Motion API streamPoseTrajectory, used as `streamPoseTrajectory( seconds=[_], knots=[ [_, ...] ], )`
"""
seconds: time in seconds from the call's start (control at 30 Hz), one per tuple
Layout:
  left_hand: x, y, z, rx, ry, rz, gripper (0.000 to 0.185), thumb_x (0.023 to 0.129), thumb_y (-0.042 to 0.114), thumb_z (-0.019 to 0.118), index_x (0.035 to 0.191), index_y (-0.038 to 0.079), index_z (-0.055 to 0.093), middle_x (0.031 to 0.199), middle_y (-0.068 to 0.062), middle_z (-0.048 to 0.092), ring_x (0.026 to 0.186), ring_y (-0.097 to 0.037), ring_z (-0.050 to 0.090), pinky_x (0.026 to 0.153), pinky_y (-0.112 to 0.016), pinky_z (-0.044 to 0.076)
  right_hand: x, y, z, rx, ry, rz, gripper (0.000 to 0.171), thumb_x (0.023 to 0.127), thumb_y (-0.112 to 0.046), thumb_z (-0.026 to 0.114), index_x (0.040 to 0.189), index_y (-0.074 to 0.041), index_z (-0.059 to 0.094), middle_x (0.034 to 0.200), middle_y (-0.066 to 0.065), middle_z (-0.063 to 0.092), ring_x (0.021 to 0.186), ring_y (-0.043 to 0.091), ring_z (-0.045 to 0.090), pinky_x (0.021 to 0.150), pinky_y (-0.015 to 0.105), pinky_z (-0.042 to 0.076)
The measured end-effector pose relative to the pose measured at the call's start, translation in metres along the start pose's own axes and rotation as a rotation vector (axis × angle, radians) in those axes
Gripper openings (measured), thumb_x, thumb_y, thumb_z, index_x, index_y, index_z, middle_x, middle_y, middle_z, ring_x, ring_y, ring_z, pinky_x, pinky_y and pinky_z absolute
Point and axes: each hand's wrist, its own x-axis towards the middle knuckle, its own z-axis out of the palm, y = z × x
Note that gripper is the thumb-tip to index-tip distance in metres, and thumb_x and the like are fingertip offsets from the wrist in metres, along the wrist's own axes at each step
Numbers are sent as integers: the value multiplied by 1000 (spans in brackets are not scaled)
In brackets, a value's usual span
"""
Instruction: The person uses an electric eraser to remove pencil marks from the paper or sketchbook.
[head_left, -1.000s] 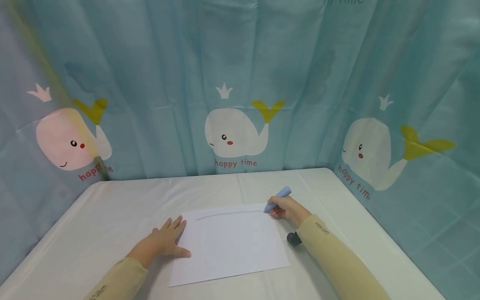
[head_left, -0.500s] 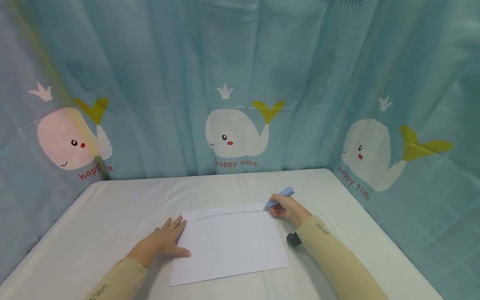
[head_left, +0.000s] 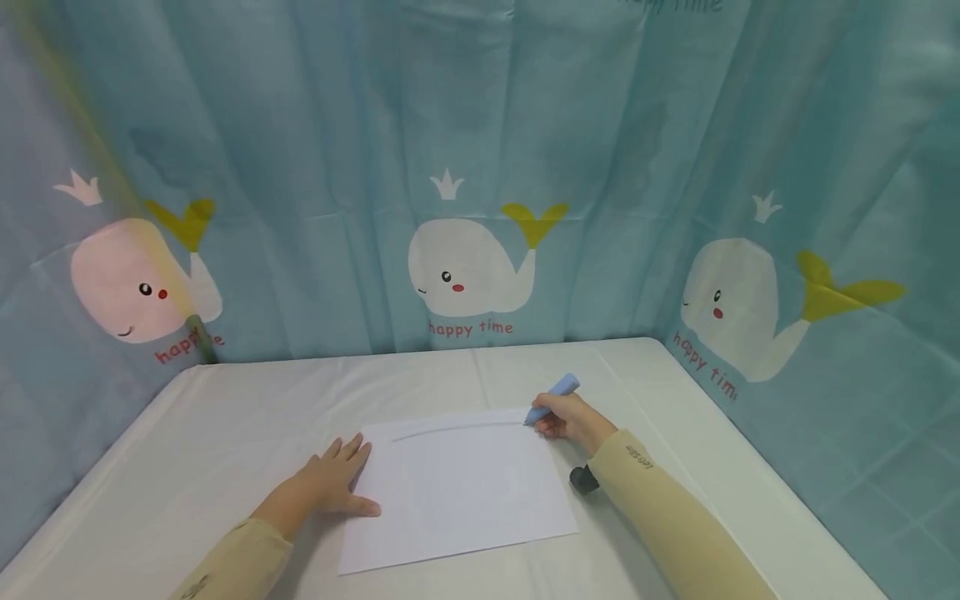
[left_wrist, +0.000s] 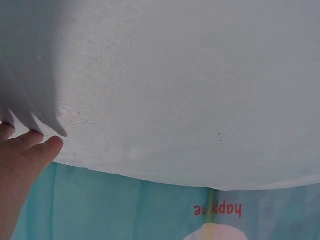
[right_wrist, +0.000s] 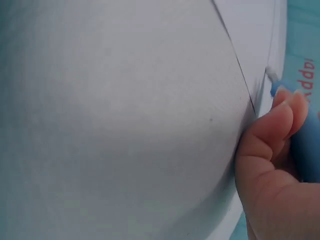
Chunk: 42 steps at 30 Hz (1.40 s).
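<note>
Looking over the white table (head_left: 247,408), hemmed by blue whale-print curtains (head_left: 300,167), I see the left hand (head_left: 330,483) spread at the left edge of the paper (head_left: 457,492), the right hand (head_left: 566,414) pinching a blue marker (head_left: 563,386) near the paper's upper right corner

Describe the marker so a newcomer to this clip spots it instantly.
On the white table lies a paper sheet. Near its far right corner, the right hand grips the marker, tip down. It is the light-blue stick, unlike the dark object beside the right sleeve.
</note>
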Motion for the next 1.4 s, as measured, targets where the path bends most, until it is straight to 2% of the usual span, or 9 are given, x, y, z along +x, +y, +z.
streamPoseTrajectory(
  seconds=[0.33,0.6,1.0,1.4],
  knots=[
    [-1,-2,2,-16,-5,-10,111,68,61,77,144,-8,36,152,-33,22,136,-58,16,100,-76,16,-1,2,1,5,1,2,13,88,-10,60,87,4,60,58,6,57,48,9,52,48,19,45],
    [-1,0,1,-61,0,14,110,69,56,79,144,-11,34,153,-34,18,136,-59,12,105,-70,18,2,1,-1,113,26,16,14,87,-10,58,85,4,57,59,8,58,48,10,53,48,19,46],
    [1,3,-1,-48,-36,-5,109,71,54,79,145,-10,32,153,-30,21,136,-60,12,102,-74,17,4,2,4,30,51,10,11,85,-9,61,87,3,59,55,6,57,45,9,52,45,19,45],
    [1,2,-3,-66,-42,-27,112,70,56,79,146,-10,30,154,-30,19,137,-59,9,100,-77,12,3,-1,6,-12,14,2,13,87,-11,61,89,2,59,55,4,56,45,8,51,46,19,44]
  ],
)
